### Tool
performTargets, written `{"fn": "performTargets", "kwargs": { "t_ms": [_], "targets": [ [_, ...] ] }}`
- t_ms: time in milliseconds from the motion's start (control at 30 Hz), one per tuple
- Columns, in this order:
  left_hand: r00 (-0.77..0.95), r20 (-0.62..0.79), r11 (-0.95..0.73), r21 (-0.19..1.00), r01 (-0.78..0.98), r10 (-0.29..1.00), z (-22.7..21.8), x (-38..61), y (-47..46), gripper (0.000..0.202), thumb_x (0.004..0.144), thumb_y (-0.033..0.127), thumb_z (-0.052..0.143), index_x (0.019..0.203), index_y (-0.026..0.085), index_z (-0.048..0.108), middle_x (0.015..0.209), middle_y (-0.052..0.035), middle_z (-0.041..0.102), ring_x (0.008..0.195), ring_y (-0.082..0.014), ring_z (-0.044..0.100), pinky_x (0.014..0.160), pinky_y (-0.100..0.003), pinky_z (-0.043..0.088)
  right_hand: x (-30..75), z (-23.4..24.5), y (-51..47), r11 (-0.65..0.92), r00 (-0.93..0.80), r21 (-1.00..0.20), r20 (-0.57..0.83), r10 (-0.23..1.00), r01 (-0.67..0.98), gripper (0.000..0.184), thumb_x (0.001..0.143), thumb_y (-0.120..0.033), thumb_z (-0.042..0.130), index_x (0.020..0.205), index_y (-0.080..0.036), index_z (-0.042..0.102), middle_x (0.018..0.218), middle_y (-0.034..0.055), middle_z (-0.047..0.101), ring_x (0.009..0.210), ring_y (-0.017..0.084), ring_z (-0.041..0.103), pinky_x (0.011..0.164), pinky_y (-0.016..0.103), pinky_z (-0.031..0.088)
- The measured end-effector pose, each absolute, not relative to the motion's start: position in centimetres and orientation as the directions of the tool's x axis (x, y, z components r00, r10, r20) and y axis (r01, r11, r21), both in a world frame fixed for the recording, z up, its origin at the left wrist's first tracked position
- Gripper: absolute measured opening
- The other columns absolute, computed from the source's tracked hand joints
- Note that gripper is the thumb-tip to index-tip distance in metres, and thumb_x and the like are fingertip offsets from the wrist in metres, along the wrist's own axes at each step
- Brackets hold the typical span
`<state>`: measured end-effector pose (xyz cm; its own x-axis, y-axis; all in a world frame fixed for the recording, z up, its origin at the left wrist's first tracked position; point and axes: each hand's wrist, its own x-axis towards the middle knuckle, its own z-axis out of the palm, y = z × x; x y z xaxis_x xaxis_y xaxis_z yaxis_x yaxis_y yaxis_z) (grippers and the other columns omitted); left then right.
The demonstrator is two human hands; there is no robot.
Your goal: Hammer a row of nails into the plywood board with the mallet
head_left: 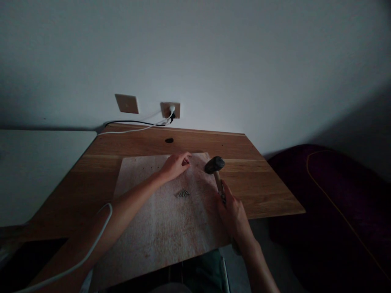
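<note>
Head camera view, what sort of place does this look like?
Most likely a room in a home rather than a workshop: a wooden desk stands against a white wall with a wall socket, and a dark padded sofa or bed sits beside it.

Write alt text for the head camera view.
A person's right hand grips a dark-headed hammer by its wooden handle, while the left hand rests on a pale board beyond a small cluster of nails. The board lies on a wooden desk below a wall socket.
</note>
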<state>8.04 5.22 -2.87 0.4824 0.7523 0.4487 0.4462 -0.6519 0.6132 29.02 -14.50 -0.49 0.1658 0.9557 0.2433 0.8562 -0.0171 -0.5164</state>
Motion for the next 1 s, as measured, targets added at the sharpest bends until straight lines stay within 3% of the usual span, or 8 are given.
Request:
{"fn": "performTargets", "kwargs": {
  "t_ms": [233,400,467,567,733,867,1000],
  "targets": [
    [0.463,0.424,-0.617,0.649,0.444,0.779,-3.0,8.2,5.3,0.036,0.082,0.004,0.075,0.113,0.020,0.069,0.083,0.0000,0.077,0.076,-0.0166,0.074,0.073,-0.027,0.056,28.9,0.1,-14.4,-0.059,0.179,-0.516,0.185,0.966,0.855,0.054,0.104,-0.035,0.037,0.149,-0.011,0.056,0.116,0.0213,0.080,0.102,0.036,0.080,0.078,0.045,0.064],
    [0.477,0.415,-0.622,0.635,0.458,0.775,-3.0,8.2,5.4,0.034,0.082,0.004,0.073,0.112,0.020,0.070,0.085,-0.0010,0.078,0.077,-0.0167,0.074,0.074,-0.027,0.057,29.2,0.5,-14.2,-0.050,0.172,-0.547,0.173,0.970,0.836,0.052,0.102,-0.038,0.040,0.144,-0.014,0.060,0.123,0.0194,0.078,0.112,0.034,0.077,0.086,0.043,0.063],
    [0.482,0.416,-0.627,0.625,0.465,0.771,-2.9,8.2,5.3,0.033,0.082,0.005,0.072,0.112,0.020,0.071,0.087,-0.0014,0.078,0.078,-0.0173,0.075,0.075,-0.028,0.057,29.2,1.0,-14.2,-0.059,0.173,-0.577,0.143,0.975,0.814,0.048,0.101,-0.039,0.042,0.135,-0.016,0.065,0.113,0.0168,0.081,0.105,0.034,0.079,0.079,0.040,0.063],
    [0.484,0.405,-0.623,0.617,0.482,0.776,-2.6,8.3,5.2,0.031,0.084,0.006,0.071,0.111,0.020,0.071,0.090,-0.0032,0.079,0.084,-0.0194,0.075,0.079,-0.030,0.057,28.8,2.2,-14.1,-0.107,0.219,-0.637,0.099,0.971,0.763,0.041,0.100,-0.046,0.045,0.118,-0.019,0.069,0.080,0.0095,0.079,0.074,0.030,0.079,0.055,0.032,0.057],
    [0.456,0.364,-0.570,0.662,0.487,0.812,-2.0,8.1,4.9,0.029,0.082,0.016,0.080,0.109,0.018,0.071,0.099,-0.0059,0.078,0.087,-0.0205,0.073,0.082,-0.032,0.056,28.5,4.2,-14.1,-0.133,0.304,-0.816,0.054,0.951,0.563,0.036,0.088,-0.056,0.065,0.102,-0.023,0.060,0.061,-0.0047,0.057,0.042,0.014,0.054,0.038,0.023,0.041],
    [0.459,0.346,-0.561,0.654,0.507,0.818,-1.7,8.0,4.8,0.016,0.085,0.029,0.081,0.091,0.017,0.072,0.094,-0.0067,0.076,0.087,-0.0216,0.071,0.080,-0.032,0.055,28.4,4.9,-14.5,-0.209,0.199,-0.926,-0.151,0.968,0.313,0.038,0.085,-0.056,0.070,0.095,-0.022,0.058,0.055,-0.0099,0.047,0.039,0.008,0.042,0.034,0.018,0.036],
    [0.474,0.336,-0.566,0.642,0.517,0.814,-1.7,8.0,4.8,0.005,0.089,0.021,0.074,0.086,0.017,0.074,0.092,-0.0066,0.077,0.088,-0.0223,0.072,0.082,-0.033,0.054,28.0,4.8,-15.0,-0.196,0.233,-0.966,-0.155,0.960,0.166,0.044,0.085,-0.057,0.073,0.106,-0.022,0.060,0.055,-0.0097,0.049,0.040,0.008,0.042,0.035,0.017,0.037]
  ]
}}
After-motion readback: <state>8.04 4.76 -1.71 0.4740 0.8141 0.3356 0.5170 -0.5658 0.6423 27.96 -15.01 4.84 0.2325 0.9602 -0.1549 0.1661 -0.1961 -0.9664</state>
